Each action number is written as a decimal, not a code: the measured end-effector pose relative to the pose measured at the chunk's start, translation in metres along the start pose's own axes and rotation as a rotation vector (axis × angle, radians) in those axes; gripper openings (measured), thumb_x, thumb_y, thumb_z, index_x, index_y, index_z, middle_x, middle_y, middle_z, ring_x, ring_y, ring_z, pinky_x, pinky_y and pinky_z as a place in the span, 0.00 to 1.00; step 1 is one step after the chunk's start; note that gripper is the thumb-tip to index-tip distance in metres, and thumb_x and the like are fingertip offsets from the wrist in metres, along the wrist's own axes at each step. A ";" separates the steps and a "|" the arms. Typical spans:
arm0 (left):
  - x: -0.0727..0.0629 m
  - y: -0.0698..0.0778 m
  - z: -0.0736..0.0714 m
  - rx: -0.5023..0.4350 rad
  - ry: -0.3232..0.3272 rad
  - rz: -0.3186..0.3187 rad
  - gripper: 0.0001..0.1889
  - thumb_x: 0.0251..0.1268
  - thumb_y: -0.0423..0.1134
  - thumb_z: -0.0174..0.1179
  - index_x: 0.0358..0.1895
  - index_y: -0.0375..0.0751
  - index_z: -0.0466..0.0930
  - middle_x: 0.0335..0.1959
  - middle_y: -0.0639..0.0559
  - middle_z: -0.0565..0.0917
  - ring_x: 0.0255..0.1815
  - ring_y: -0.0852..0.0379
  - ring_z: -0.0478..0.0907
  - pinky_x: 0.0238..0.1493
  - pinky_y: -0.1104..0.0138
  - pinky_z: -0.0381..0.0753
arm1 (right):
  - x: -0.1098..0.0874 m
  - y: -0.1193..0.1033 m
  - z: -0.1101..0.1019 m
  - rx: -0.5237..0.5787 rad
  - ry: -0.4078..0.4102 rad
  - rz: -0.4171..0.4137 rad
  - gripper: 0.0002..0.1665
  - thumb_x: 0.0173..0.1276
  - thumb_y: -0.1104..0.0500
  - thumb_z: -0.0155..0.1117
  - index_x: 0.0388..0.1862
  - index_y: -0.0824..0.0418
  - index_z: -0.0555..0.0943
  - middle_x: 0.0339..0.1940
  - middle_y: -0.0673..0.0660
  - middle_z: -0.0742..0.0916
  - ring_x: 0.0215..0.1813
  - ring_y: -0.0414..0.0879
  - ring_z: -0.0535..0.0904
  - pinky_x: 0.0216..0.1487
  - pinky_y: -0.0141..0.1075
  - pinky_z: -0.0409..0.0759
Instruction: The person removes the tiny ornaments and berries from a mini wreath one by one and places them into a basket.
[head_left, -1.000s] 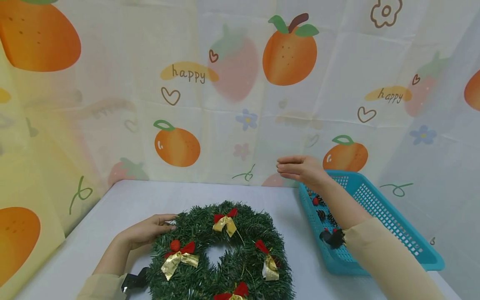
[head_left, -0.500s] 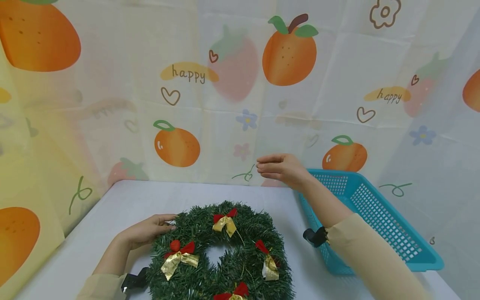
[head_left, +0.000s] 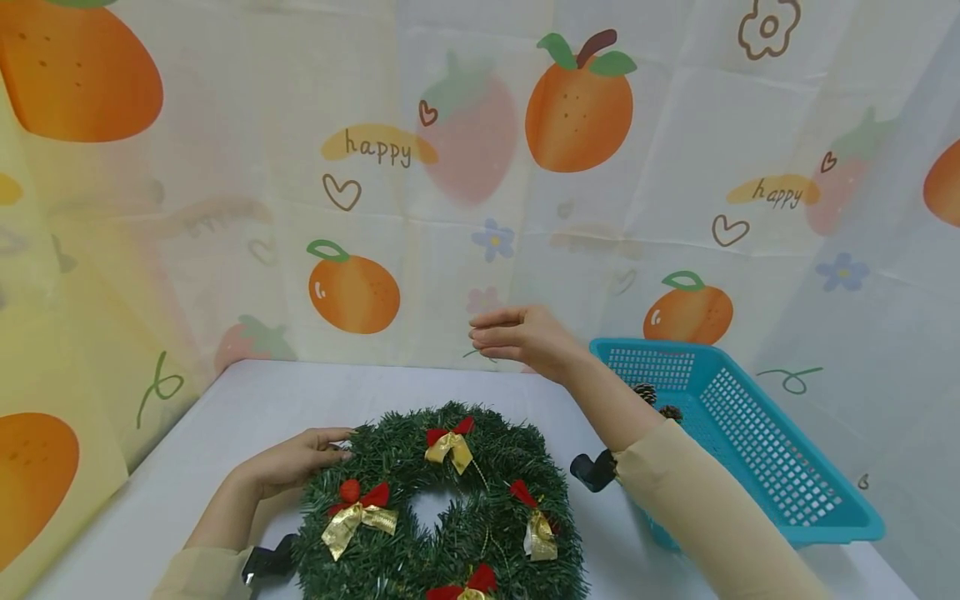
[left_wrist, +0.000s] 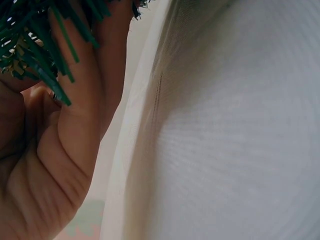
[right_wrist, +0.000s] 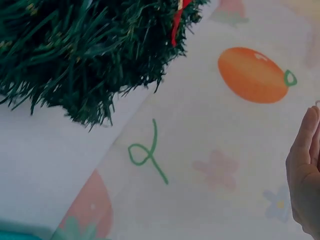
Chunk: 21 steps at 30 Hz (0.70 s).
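A green tinsel wreath [head_left: 517, 454] with red-and-gold bows and a small red ball [head_left: 349, 491] lies on the white table. My left hand [head_left: 292, 460] grips its left edge. In the left wrist view, the fingers [left_wrist: 80, 115] bend up around the green strands [left_wrist: 47, 65]. My right hand [head_left: 528, 340] is raised behind and above the wreath, apart from it, with fingers straight and close together. Nothing shows in that hand, though its palm side is partly hidden. The right wrist view catches only part of the hand [right_wrist: 306, 175] at the edge.
A blue-green plastic basket [head_left: 780, 433] stands on the right of the table, partly behind my right forearm. Pinecones [head_left: 644, 392] show inside it. A fruit-print cloth [head_left: 450, 275] hangs behind the table [head_left: 300, 392]. Each wrist wears a black camera [head_left: 594, 472].
My right hand has moved left, away from above the basket toward the wreath. Its forearm now uncovers pinecones near the basket's left side. The left hand and the wreath have stayed put.
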<state>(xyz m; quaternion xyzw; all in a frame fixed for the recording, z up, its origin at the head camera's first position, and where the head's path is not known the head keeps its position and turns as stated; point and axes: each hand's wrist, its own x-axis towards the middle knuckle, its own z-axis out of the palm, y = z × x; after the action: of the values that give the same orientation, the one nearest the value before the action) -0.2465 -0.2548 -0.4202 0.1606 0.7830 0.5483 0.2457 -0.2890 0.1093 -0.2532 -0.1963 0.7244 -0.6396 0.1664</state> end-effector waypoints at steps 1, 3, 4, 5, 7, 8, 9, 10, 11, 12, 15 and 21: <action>0.000 0.000 0.000 0.002 0.001 0.001 0.38 0.77 0.44 0.51 0.77 0.24 0.44 0.74 0.16 0.49 0.22 0.64 0.51 0.24 0.70 0.62 | 0.001 -0.001 0.003 0.004 -0.007 0.000 0.25 0.70 0.67 0.61 0.66 0.70 0.74 0.69 0.66 0.77 0.51 0.41 0.85 0.62 0.39 0.80; -0.001 0.000 0.000 0.002 0.003 0.005 0.38 0.77 0.44 0.51 0.77 0.24 0.44 0.74 0.16 0.49 0.21 0.64 0.51 0.24 0.70 0.61 | 0.003 -0.001 0.009 0.003 -0.030 -0.002 0.25 0.70 0.67 0.61 0.66 0.70 0.74 0.68 0.67 0.78 0.52 0.42 0.85 0.63 0.40 0.80; -0.001 0.000 0.000 0.002 0.005 0.006 0.38 0.77 0.44 0.51 0.77 0.24 0.44 0.74 0.16 0.49 0.21 0.64 0.51 0.24 0.71 0.61 | 0.005 -0.001 0.011 0.003 -0.051 -0.003 0.25 0.71 0.67 0.60 0.66 0.71 0.73 0.69 0.68 0.77 0.55 0.45 0.84 0.65 0.41 0.79; -0.001 0.000 0.000 -0.001 0.003 0.009 0.38 0.77 0.43 0.50 0.77 0.24 0.44 0.74 0.15 0.49 0.21 0.64 0.51 0.24 0.70 0.61 | 0.006 -0.001 0.014 0.000 -0.072 -0.003 0.26 0.71 0.67 0.59 0.67 0.71 0.72 0.70 0.69 0.75 0.59 0.49 0.83 0.66 0.42 0.78; 0.000 -0.001 0.000 -0.004 0.006 0.009 0.38 0.77 0.43 0.50 0.77 0.24 0.44 0.74 0.15 0.50 0.19 0.62 0.46 0.23 0.71 0.61 | 0.009 0.000 0.019 -0.008 -0.114 -0.006 0.26 0.72 0.67 0.58 0.67 0.72 0.71 0.71 0.70 0.73 0.65 0.55 0.78 0.67 0.43 0.76; 0.000 -0.002 -0.001 -0.007 0.005 0.007 0.38 0.77 0.44 0.50 0.77 0.24 0.44 0.74 0.16 0.50 0.18 0.63 0.46 0.23 0.71 0.61 | 0.010 0.000 0.022 -0.011 -0.131 -0.003 0.26 0.72 0.67 0.57 0.67 0.73 0.70 0.72 0.70 0.72 0.68 0.58 0.75 0.69 0.43 0.75; 0.000 -0.002 -0.001 -0.007 0.004 0.004 0.38 0.77 0.44 0.50 0.77 0.24 0.44 0.74 0.16 0.49 0.19 0.62 0.46 0.24 0.71 0.61 | 0.011 0.000 0.024 -0.013 -0.148 -0.001 0.26 0.73 0.67 0.57 0.68 0.73 0.70 0.73 0.70 0.71 0.71 0.60 0.73 0.70 0.43 0.74; 0.000 -0.002 -0.001 -0.009 0.004 0.000 0.38 0.77 0.44 0.50 0.77 0.24 0.44 0.74 0.16 0.48 0.19 0.62 0.48 0.24 0.71 0.61 | 0.012 0.000 0.027 -0.016 -0.160 0.001 0.26 0.72 0.67 0.57 0.67 0.73 0.70 0.73 0.69 0.71 0.73 0.62 0.70 0.70 0.44 0.73; -0.001 -0.002 -0.001 -0.006 0.001 0.000 0.38 0.77 0.44 0.50 0.77 0.24 0.44 0.74 0.16 0.48 0.20 0.61 0.48 0.24 0.71 0.62 | 0.013 -0.001 0.031 -0.022 -0.163 0.003 0.25 0.71 0.67 0.59 0.67 0.72 0.71 0.72 0.69 0.72 0.72 0.61 0.71 0.68 0.42 0.75; -0.001 -0.002 -0.001 0.004 0.003 -0.002 0.39 0.77 0.45 0.51 0.77 0.24 0.44 0.74 0.16 0.48 0.21 0.61 0.57 0.26 0.71 0.64 | 0.014 -0.001 0.034 -0.024 -0.166 0.009 0.25 0.71 0.67 0.60 0.66 0.72 0.73 0.71 0.68 0.74 0.70 0.60 0.73 0.67 0.42 0.77; -0.001 -0.002 -0.002 0.018 0.007 -0.017 0.39 0.77 0.46 0.51 0.77 0.25 0.45 0.75 0.17 0.49 0.23 0.57 0.58 0.26 0.71 0.64 | 0.017 -0.002 0.044 -0.037 -0.187 0.016 0.24 0.69 0.67 0.63 0.64 0.71 0.75 0.68 0.66 0.78 0.64 0.56 0.79 0.63 0.42 0.80; 0.000 -0.001 -0.003 0.026 0.004 -0.017 0.39 0.77 0.47 0.51 0.78 0.26 0.45 0.75 0.18 0.47 0.37 0.58 0.70 0.29 0.69 0.66 | 0.020 -0.002 0.056 -0.055 -0.245 0.015 0.24 0.68 0.68 0.63 0.63 0.71 0.76 0.66 0.68 0.79 0.52 0.44 0.84 0.62 0.41 0.81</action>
<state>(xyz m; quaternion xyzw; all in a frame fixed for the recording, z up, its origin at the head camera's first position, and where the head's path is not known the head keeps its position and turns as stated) -0.2483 -0.2572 -0.4201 0.1563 0.7920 0.5362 0.2467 -0.2787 0.0506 -0.2577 -0.2722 0.7173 -0.5894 0.2530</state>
